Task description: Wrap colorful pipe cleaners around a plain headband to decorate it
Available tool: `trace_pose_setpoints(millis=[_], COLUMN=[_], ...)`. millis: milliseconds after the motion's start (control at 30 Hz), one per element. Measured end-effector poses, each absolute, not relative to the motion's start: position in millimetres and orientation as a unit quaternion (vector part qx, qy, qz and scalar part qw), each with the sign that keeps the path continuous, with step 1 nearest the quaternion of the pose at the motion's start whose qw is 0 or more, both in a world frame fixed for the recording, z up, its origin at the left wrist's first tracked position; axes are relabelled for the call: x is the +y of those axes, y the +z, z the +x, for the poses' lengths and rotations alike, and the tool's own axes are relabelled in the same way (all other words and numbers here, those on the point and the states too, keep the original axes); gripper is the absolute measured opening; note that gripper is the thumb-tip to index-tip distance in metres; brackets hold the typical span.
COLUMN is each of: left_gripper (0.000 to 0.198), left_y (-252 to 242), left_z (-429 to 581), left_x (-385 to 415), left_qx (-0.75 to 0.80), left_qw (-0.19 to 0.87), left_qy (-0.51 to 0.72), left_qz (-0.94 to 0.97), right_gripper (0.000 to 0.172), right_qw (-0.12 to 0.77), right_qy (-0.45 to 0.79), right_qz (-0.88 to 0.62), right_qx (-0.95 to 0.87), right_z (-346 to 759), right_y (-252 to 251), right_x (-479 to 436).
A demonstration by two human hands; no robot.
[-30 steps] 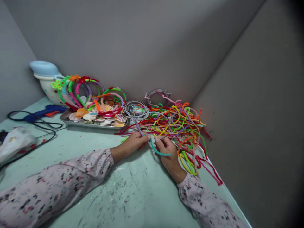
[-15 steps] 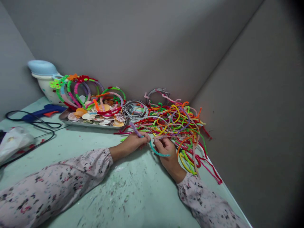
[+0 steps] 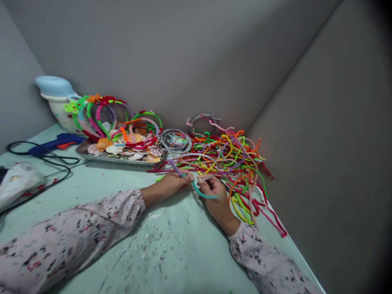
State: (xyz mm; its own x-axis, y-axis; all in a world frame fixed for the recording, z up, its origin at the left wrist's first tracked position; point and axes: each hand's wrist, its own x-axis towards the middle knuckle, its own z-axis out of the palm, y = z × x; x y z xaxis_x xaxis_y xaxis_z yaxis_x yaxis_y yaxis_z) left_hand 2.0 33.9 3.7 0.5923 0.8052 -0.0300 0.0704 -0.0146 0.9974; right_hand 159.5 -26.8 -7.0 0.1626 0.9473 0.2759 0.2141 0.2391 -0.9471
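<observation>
Between my hands is a thin pale headband [image 3: 200,154], its arc standing up over the table. My left hand [image 3: 176,182] is closed on its left side, where purple pipe cleaner [image 3: 174,166] is wound round the band. From my left fingertips a teal pipe cleaner [image 3: 202,195] curves down and right, its loose end lying in front of my right hand. My right hand [image 3: 217,198] pinches the other side of the band by a part covered in pale pink. The exact contact under the fingers is hidden.
A heap of coloured pipe cleaners [image 3: 239,157] lies beyond my right hand. Behind my left hand is a metal tray [image 3: 122,161] of shells, with decorated headbands [image 3: 99,118]. Bare metal hoops [image 3: 174,141], a blue glue gun [image 3: 55,145] and a lidded container [image 3: 58,106] stand along the back.
The loose teal end has shifted slightly up and looks blurred. Both hands keep nearly the same place and hold.
</observation>
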Motion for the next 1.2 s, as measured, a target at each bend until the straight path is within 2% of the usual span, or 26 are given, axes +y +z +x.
trace_pose_setpoints(millis=[433, 700, 867, 1200], left_gripper=[0.022, 0.022, 0.029, 0.024], left_y=[4.4, 1.1, 2.1, -2.1], left_z=[0.9, 1.0, -0.2, 2.1], left_x=[32.0, 34.2, 34.6, 37.9], left_qx=[0.343, 0.294, 0.278, 0.307], left_qw=[0.612, 0.626, 0.611, 0.62], left_qy=[0.297, 0.303, 0.303, 0.302], left_qz=[0.648, 0.655, 0.676, 0.656], right_gripper=[0.016, 0.018, 0.021, 0.018], right_qw=[0.556, 0.549, 0.55, 0.551], right_qy=[0.292, 0.282, 0.287, 0.325], right_qz=[-0.515, -0.522, -0.528, -0.514], right_qx=[-0.583, -0.589, -0.579, -0.571], right_z=[159.7, 160.2, 161.8, 159.8], right_y=[-8.3, -5.4, -8.0, -8.4], right_x=[-27.9, -28.1, -28.2, -27.9])
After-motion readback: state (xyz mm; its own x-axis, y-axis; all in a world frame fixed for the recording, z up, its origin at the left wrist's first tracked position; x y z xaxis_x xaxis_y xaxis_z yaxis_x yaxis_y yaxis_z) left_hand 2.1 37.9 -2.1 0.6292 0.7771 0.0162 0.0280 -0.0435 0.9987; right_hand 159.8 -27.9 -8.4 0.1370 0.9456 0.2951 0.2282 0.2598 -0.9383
